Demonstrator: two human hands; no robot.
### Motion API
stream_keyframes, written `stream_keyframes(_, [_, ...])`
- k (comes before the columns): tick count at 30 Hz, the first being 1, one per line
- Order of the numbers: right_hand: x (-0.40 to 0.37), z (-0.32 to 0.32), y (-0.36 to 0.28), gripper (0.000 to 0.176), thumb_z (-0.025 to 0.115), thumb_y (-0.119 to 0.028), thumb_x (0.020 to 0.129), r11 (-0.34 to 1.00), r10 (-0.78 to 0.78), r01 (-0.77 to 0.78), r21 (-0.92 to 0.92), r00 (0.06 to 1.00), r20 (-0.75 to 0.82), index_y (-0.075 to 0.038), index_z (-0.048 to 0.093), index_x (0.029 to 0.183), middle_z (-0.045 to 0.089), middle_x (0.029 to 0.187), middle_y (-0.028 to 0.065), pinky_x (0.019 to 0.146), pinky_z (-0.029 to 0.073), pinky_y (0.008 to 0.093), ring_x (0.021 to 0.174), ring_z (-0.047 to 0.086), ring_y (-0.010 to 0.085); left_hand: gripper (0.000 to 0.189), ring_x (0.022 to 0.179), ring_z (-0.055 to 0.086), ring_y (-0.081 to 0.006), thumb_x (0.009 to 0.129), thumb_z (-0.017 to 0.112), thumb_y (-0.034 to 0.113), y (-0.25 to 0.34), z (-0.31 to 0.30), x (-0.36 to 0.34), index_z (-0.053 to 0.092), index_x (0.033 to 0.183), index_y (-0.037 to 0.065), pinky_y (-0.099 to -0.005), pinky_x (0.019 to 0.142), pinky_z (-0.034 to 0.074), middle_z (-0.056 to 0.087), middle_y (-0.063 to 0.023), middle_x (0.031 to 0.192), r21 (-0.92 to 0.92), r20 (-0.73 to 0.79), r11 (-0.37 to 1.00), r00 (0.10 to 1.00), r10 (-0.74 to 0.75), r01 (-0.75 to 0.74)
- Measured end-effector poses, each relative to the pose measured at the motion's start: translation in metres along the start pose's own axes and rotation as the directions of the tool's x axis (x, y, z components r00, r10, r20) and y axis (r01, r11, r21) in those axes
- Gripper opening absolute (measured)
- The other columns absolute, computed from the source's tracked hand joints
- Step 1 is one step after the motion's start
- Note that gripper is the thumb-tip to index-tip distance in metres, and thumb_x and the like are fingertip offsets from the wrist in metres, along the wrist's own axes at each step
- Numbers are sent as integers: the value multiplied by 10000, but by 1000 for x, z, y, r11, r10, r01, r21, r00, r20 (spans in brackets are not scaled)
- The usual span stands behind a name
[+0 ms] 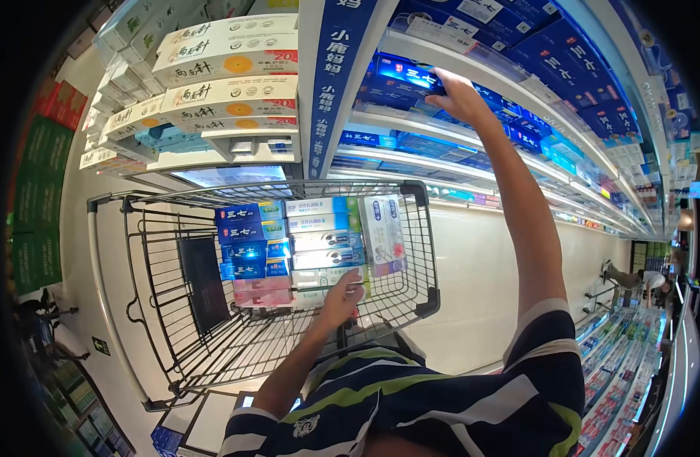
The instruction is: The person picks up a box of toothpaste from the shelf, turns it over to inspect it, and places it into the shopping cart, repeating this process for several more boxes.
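Note:
My right hand reaches up to a lit shelf, its fingers and thumb around the end of a blue box with white lettering. Low over the shopping cart, my left hand is beside the pale boxes, with its fingers a little apart and nothing visible between them. Inside the cart lie stacked dark blue boxes, pink boxes, white and blue boxes and a clear-wrapped white pack.
Cream-coloured boxes are stacked on a display at the upper left. A blue sign post stands between that display and the lit shelves. Another person is farther down the aisle at the right.

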State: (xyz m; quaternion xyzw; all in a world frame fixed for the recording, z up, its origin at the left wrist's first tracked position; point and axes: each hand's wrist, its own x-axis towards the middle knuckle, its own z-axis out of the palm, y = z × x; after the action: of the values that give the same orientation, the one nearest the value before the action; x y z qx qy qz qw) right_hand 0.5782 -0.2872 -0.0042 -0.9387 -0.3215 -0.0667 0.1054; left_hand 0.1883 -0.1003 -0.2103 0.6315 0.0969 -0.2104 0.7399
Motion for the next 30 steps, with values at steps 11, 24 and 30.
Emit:
stream_keyframes(11, [35, 3, -8, 570, 577, -400, 799, 977, 215, -200, -79, 924, 316, -28, 464, 1216, 541, 1146, 201, 897, 413, 362, 1046, 529, 315, 439, 854, 601, -177, 852, 529, 129, -32, 6, -25, 413, 1264, 30, -286, 723, 490, 566, -135, 1108, 86, -5, 994, 997, -72, 73])
stream_keyframes(24, [28, -9, -21, 635, 647, -350, 745, 975, 157, -94, -201, 931, 330, -40, 420, 1250, 521, 1176, 184, 913, 410, 375, 1074, 506, 321, 401, 872, 609, -210, 850, 520, 111, -32, 10, -28, 430, 1228, 14, -299, 726, 500, 584, -158, 1058, 237, -26, 969, 997, -68, 72])
stream_keyframes(30, [17, -2, -4, 759, 725, -214, 671, 974, 103, -57, -218, 973, 209, -72, 334, 1307, 476, 1230, 185, 951, 393, 378, 1121, 467, 330, 397, 884, 606, -209, 849, 518, 105, -39, 11, -29, 430, 1223, 6, -302, 726, 499, 578, -166, 1065, 193, -58, 976, 994, -89, 99])
